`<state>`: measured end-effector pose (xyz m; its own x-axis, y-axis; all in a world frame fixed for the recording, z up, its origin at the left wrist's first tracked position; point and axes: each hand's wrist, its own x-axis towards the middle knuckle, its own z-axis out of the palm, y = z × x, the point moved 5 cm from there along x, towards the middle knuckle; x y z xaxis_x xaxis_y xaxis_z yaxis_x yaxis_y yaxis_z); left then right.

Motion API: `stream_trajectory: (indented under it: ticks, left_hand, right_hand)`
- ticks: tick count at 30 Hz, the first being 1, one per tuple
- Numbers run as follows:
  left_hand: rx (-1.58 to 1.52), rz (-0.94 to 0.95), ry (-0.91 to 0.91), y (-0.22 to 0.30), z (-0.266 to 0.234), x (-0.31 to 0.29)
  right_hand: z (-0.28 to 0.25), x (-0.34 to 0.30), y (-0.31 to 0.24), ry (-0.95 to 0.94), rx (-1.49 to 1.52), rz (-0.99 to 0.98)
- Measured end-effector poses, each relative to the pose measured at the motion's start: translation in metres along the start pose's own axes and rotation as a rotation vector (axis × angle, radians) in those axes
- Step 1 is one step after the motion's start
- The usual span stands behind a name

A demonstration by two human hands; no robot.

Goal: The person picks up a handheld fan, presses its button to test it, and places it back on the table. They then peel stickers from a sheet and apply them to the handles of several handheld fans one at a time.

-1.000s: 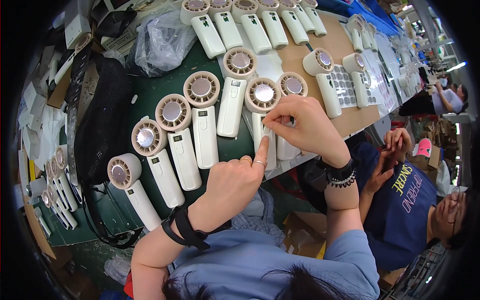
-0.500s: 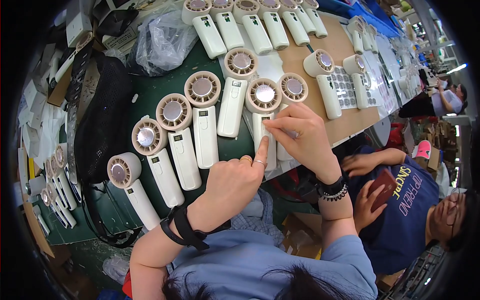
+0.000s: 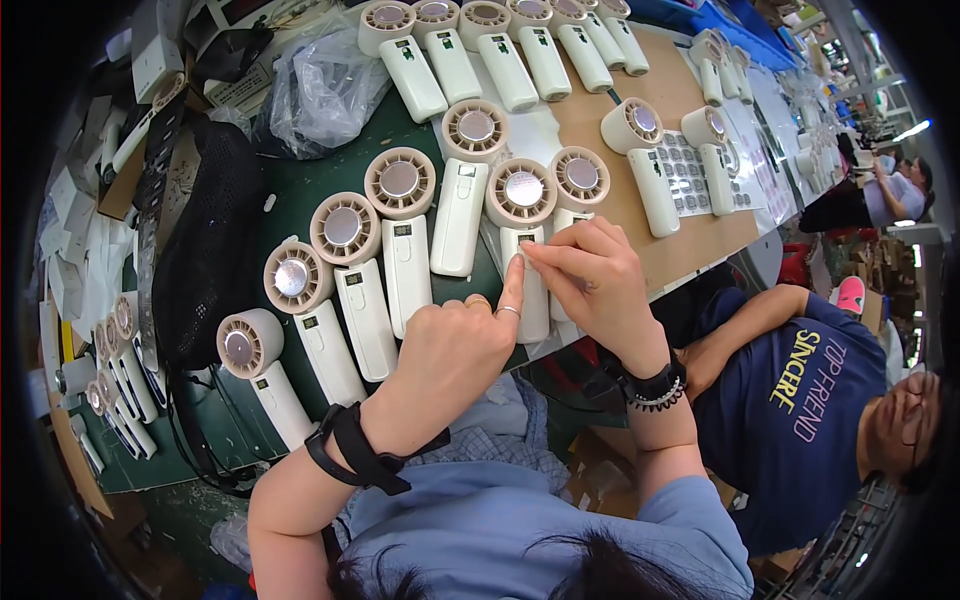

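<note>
A green mat covers the near part of a long workbench. Farther right it gives way to a brown cardboard sheet, with clutter and a crumpled clear bag at the far left.

Head view: cream handheld fans lie in slanting rows. The fan in work is in the near row, right of middle, with its round head pointing away and its handle toward the person.

The left hand has its fingers curled in and only the forefinger out straight, its tip pressed on that handle. Compared with a second ago, this fingertip has slid up the handle and now lies right beside the right hand's fingertips. The right hand has barely shifted. Its thumb and forefinger are pinched narrow at the top of the handle, and whether anything small sits between them cannot be told. Both hands now seem to bear on one spot, so the job on this handle looks to be mid-way, not finished.

A co-worker's arm, raised earlier, has dropped below the bench edge at the right.

There is little room to move. A neighbouring fan lies just beside the worked one on the right and another fan on the left. The near edge of the bench runs under both wrists. The only open space is toward the person.
</note>
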<state>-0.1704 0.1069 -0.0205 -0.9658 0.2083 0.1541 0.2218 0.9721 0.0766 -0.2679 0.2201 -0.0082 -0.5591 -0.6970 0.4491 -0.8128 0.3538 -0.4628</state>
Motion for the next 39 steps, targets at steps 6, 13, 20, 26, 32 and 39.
stream_trajectory:
  ticks: [6,13,20,26,32,39]
  left_hand:
    - [0.07,0.054,-0.026,-0.001,-0.007,0.004]
    - [-1.407,-0.291,-0.097,-0.026,-0.009,0.005]
    - [-2.102,-0.499,-0.359,-0.007,-0.006,0.012]
    - [-1.971,-0.509,-0.274,-0.004,-0.007,0.01]
    - [-1.956,-0.443,-0.27,-0.009,-0.005,0.008]
    - [-1.841,-0.423,-0.277,-0.01,0.001,0.008]
  right_hand:
    - [-0.005,-0.004,0.002,0.023,-0.013,0.027]
    - [-0.018,-0.019,-0.02,0.205,0.349,0.206]
    - [-0.018,-0.01,-0.051,0.065,0.428,0.096]
    - [-0.019,-0.002,-0.054,-0.039,0.38,0.137]
    - [-0.007,-0.006,-0.038,-0.047,0.938,0.434]
    - [0.0,-0.021,-0.007,-0.017,1.209,0.714]
